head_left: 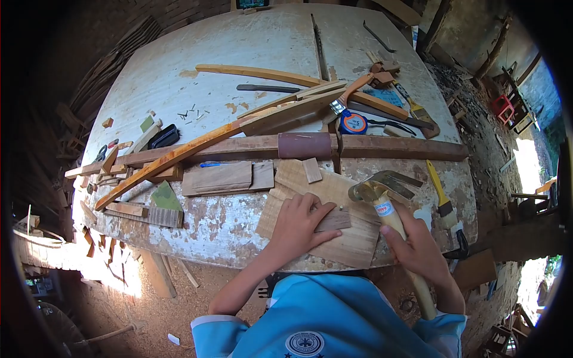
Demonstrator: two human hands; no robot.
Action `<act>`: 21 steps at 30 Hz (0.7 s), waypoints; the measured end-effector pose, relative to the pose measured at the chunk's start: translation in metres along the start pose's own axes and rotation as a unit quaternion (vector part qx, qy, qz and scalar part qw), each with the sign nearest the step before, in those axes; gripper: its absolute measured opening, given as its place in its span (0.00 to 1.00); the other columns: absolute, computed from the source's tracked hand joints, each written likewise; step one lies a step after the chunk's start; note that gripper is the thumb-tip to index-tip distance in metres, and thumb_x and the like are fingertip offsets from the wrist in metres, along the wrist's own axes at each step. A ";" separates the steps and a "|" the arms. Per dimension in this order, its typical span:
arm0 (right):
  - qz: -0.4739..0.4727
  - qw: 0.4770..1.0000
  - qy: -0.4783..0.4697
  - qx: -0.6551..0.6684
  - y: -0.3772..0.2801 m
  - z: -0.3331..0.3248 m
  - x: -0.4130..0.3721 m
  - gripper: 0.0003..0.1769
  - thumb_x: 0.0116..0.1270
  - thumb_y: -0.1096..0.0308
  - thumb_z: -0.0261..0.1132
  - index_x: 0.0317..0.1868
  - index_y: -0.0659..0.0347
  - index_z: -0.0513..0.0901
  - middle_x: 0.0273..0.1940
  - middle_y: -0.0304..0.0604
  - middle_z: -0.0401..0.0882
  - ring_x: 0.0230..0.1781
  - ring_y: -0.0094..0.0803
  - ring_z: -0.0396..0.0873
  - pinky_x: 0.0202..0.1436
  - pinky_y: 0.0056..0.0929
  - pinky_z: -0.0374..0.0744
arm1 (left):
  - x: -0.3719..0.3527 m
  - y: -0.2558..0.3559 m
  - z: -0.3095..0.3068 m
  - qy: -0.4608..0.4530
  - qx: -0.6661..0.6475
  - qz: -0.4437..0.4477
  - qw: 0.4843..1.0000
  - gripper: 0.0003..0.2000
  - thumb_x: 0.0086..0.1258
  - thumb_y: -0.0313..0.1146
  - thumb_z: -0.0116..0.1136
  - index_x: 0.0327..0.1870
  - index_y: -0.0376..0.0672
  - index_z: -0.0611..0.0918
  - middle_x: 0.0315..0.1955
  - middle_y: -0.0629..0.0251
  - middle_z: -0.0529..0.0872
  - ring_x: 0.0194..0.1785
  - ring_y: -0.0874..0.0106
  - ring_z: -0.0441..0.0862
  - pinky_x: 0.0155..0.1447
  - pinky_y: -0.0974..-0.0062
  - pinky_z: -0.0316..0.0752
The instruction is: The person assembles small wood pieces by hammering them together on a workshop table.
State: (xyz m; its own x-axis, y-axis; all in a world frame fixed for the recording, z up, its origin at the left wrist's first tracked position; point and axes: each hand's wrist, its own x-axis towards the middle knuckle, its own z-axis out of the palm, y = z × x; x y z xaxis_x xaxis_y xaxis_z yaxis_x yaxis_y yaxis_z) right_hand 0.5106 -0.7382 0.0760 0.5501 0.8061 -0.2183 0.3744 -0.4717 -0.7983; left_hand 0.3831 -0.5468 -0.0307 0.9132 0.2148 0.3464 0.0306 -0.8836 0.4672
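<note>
Head view: my right hand [418, 247] clamps the hammer [375, 191], two o'clock of the nail [341, 208]; left hand [298, 225], fingers apart, pins the strip [335, 221].

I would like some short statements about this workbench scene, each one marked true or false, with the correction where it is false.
1. The right hand grips a hammer by its wooden handle. True.
2. The left hand holds the tape measure. False: the tape measure lies on the workbench, beyond the long beam.
3. The left hand lies flat on a small wood strip on a board. True.
4. Both hands wear gloves. False: both are bare.
5. A yellow-handled brush lies to the right of the hammer. True.
</note>
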 end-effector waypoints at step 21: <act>0.097 0.987 0.019 0.124 0.047 0.014 -0.017 0.19 0.72 0.67 0.54 0.60 0.64 0.66 0.23 0.36 0.71 0.17 0.20 0.73 0.19 0.21 0.74 | -0.006 -0.003 -0.009 -0.007 -0.699 -0.291 0.653 0.34 0.74 0.61 0.24 0.69 0.42 0.61 0.38 0.63 0.76 0.40 0.73 0.76 0.42 0.71 0.75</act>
State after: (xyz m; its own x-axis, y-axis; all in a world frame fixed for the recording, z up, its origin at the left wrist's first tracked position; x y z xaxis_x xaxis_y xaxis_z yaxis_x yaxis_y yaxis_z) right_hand 0.5088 -0.7690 0.0344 0.6230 0.6926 -0.3635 0.0665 -0.5099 -0.8576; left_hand 0.3737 -0.5422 -0.0272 0.9163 0.3329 -0.2228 -0.0189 0.5915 0.8061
